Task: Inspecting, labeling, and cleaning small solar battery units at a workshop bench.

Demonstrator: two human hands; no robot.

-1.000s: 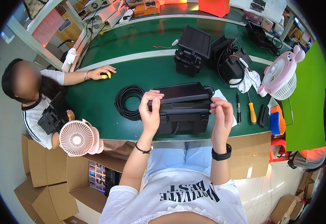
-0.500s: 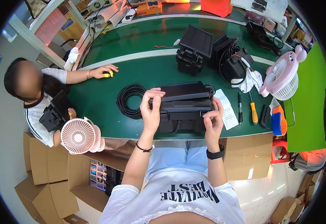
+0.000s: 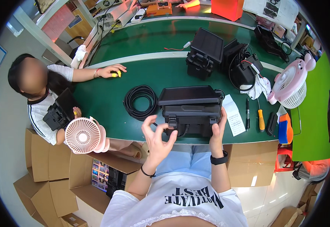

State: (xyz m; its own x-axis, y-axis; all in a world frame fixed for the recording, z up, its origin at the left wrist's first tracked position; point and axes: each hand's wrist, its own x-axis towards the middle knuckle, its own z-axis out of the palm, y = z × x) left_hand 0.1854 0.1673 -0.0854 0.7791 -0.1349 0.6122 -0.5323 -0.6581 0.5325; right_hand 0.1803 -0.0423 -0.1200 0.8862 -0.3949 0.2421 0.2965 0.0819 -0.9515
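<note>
A black plastic latch case [image 3: 191, 109] sits at the table's near edge, with a flat dark panel [image 3: 187, 95] on top. Two latches show on its front face, a left latch [image 3: 172, 122] and a right latch [image 3: 213, 121]. My left hand [image 3: 157, 140] is at the front left corner, fingers spread and curved around the left latch; whether they touch it I cannot tell. My right hand [image 3: 218, 132] grips the case's right side, its thumb in front near the right latch. Left of the case lies a coil of black cable [image 3: 128, 106].
A paper slip [image 3: 234, 115], black pen [image 3: 248, 113], yellow-handled screwdriver [image 3: 261, 120] and pink fan [image 3: 291, 83] are at right. More black cases [image 3: 204, 53] stand behind. At left a co-worker [image 3: 40, 109] holds a black device beside another fan [image 3: 83, 135]. Cardboard boxes [image 3: 59, 196] stand below.
My left hand has come off the top panel and down to the left latch, its fingers opening. My right hand has moved from the right latch to the case's right side.
</note>
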